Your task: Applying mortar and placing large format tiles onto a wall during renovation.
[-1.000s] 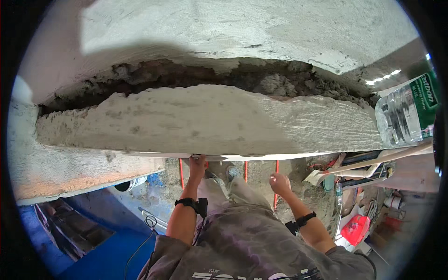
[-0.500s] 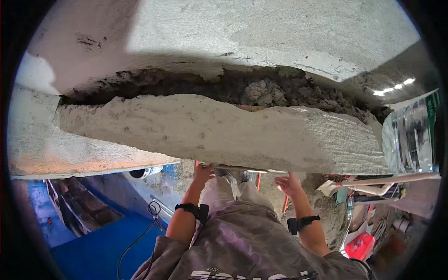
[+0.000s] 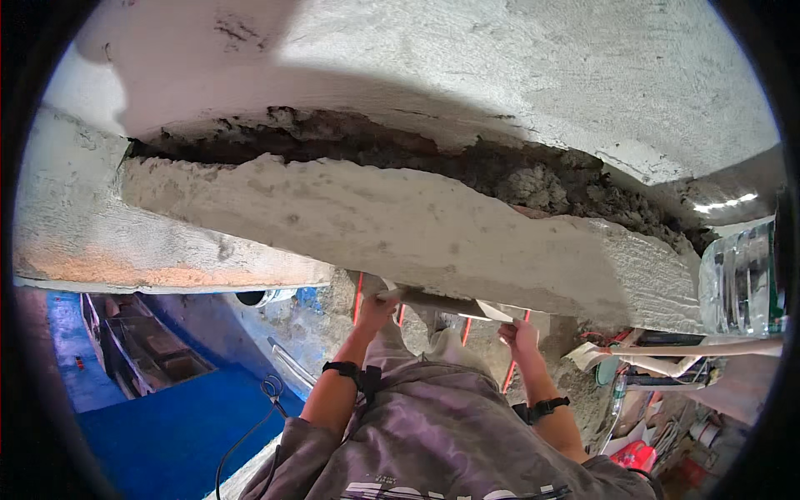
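A rough plastered ledge (image 3: 392,217) crosses in front of me. Just below its near edge, a long flat board (image 3: 440,302), grey-brown with a whitish part at its right end, spans the space between my hands. My left hand (image 3: 377,312) is closed round the board's left end. At the whitish right end, my right hand (image 3: 521,333) grips with its fingers folded. The board lies tilted slightly down to the right. Its underside is hidden, and I cannot tell whether its far edge touches the ledge.
Behind the ledge runs a dark, rubble-filled gap (image 3: 467,167) under a pale wall (image 3: 467,58). A clear plastic water jug (image 3: 737,275) stands at the ledge's right end. Below right are a wooden-handled tool (image 3: 700,347) and a red item (image 3: 635,456). Blue surfacing (image 3: 183,425) lies at lower left.
Both hands have drawn the board out from beneath the ledge's edge, so more of it shows. My right fingers have closed further. The view has tilted and shifted.
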`<state>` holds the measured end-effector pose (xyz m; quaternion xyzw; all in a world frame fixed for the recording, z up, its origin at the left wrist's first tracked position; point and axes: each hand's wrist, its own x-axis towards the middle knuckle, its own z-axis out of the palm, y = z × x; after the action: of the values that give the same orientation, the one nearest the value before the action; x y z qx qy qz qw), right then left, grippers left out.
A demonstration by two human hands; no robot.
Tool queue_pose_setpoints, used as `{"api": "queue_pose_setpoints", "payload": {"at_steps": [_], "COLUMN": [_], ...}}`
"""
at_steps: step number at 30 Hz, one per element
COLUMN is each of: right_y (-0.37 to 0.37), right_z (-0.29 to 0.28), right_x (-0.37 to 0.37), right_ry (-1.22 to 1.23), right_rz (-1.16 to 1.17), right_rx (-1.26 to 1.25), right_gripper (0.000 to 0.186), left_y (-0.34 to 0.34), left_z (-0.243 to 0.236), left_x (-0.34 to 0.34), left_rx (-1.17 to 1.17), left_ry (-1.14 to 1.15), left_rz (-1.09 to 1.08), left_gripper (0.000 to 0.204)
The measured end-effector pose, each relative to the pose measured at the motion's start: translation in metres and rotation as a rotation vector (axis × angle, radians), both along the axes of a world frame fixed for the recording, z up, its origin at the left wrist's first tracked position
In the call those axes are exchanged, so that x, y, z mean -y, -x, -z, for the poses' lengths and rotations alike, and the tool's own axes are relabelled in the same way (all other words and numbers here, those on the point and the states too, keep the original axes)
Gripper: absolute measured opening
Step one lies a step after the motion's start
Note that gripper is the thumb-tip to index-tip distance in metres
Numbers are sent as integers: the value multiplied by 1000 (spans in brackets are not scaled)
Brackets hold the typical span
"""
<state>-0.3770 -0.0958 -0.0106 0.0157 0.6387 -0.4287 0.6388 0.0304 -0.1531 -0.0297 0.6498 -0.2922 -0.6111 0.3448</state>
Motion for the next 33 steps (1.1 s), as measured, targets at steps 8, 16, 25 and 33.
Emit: {"api": "queue_pose_setpoints", "payload": {"at_steps": [8,16,25,33], "right_y": [-44,-124,-121,-125], "right_z": [-64,-67,-56,-52], "right_x": [32,39,13,-3], "right_ry": [-72,574,505,393], "right_rz": [-779,-1340,-1474,-1693], "right_rx": [-1506,-1453,-1265,-1114], "right_gripper": [47,28,16,7], "left_y": [-17,-56,-229,-335], "left_z": [-4,-38,35,-10], "left_x": [55,67,57,105], "left_rx": [763,452,-203,55], "left_ry": [1,-47,-95,-19], "left_rz": [547,960,400,-570], "left_gripper": [84,77,48,81]}}
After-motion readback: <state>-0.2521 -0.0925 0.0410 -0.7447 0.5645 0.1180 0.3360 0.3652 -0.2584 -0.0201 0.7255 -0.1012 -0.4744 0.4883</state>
